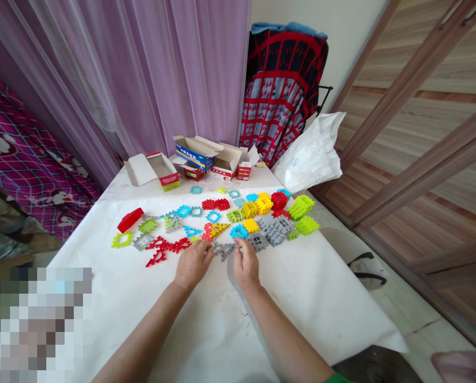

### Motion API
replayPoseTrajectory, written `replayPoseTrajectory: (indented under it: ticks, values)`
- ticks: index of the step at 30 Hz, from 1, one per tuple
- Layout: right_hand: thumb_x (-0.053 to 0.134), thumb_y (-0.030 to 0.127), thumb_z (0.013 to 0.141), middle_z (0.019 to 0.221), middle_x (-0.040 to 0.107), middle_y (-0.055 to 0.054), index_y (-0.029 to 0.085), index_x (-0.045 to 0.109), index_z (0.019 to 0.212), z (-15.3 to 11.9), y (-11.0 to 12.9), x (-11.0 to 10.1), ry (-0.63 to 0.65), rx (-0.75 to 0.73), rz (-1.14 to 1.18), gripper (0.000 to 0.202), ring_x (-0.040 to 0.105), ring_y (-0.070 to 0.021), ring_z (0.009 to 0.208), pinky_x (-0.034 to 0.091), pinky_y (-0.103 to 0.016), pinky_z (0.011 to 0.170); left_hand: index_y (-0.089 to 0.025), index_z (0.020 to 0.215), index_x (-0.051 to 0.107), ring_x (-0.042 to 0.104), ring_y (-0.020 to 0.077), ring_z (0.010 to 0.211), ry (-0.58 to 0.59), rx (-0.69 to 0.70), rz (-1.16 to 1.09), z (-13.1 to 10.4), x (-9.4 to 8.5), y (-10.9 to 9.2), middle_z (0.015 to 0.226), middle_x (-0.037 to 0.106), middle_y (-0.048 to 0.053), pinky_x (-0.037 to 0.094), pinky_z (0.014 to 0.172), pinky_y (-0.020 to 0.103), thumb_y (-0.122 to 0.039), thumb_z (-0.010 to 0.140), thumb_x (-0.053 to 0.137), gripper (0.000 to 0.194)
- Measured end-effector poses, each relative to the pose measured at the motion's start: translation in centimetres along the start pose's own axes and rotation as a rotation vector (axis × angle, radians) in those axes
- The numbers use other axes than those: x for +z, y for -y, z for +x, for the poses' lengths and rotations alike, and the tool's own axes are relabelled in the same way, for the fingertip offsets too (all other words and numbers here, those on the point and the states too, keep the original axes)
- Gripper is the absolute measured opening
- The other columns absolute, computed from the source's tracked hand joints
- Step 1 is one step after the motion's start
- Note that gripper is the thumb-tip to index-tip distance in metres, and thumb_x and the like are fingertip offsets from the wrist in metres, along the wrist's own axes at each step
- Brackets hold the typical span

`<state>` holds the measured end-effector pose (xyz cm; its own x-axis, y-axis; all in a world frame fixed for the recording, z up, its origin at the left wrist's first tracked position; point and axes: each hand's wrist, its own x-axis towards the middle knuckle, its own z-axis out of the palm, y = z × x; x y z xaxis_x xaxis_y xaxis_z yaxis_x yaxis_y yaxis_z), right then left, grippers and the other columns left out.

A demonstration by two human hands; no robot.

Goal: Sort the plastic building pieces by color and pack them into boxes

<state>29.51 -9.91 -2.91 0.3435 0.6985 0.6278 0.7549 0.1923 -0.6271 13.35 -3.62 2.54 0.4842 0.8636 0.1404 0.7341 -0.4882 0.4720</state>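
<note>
Both hands are over the near side of a spread of plastic interlocking pieces. My left hand point(193, 261) has its fingers closed around the left end of some grey toothed pieces point(224, 250). On their right end, my right hand point(246, 261) pinches with thumb and finger. Left of my left hand lie joined red triangular pieces point(168, 246). A red and yellow piece group point(214, 230) sits just beyond my hands, beside a blue square frame point(239, 231). Stacked grey pieces point(275, 229) lie to the right.
Opened cardboard boxes point(193, 154) stand at the table's back. A white bag point(311, 154) is at the back right corner. Yellow point(264, 203), red point(279, 200) and green stacks point(301, 206) lie at the right. A red curved piece point(130, 219) is at the left.
</note>
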Motion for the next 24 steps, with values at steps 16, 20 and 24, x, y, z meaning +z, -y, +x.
replayPoseTrajectory:
  ticks: [16, 20, 24]
  values:
    - [0.036, 0.010, 0.087, 0.116, 0.064, -0.014, 0.015, 0.059, 0.122, -0.2, -0.6, 0.8, 0.031, 0.071, 0.066, 0.042, 0.059, -0.0222, 0.112, 0.049, -0.040, 0.098, -0.025, 0.122, 0.060, 0.069, 0.0190, 0.094, 0.253, -0.245, 0.015, 0.6, 0.6, -2.8, 0.101, 0.074, 0.002, 0.046, 0.074, 0.026, -0.044, 0.087, 0.057, 0.040]
    - [0.036, 0.008, 0.085, 0.115, 0.065, -0.013, 0.017, 0.060, 0.120, -0.2, -0.8, 0.8, 0.052, 0.090, 0.080, 0.043, 0.060, -0.0215, 0.112, 0.049, -0.039, 0.099, -0.025, 0.127, 0.054, 0.068, 0.0229, 0.097, 0.238, -0.227, 0.051, -0.6, 0.9, -4.0, 0.112, 0.070, 0.005, 0.047, 0.078, 0.030, -0.041, 0.084, 0.063, 0.046]
    - [0.037, 0.011, 0.085, 0.113, 0.066, -0.012, 0.017, 0.060, 0.120, -0.2, -0.9, 0.6, 0.076, 0.118, 0.096, 0.042, 0.063, -0.0210, 0.106, 0.051, -0.037, 0.095, -0.023, 0.114, 0.061, 0.068, 0.0253, 0.096, 0.223, -0.218, 0.031, -0.7, 0.9, -3.9, 0.109, 0.071, 0.008, 0.047, 0.080, 0.033, -0.034, 0.087, 0.058, 0.030]
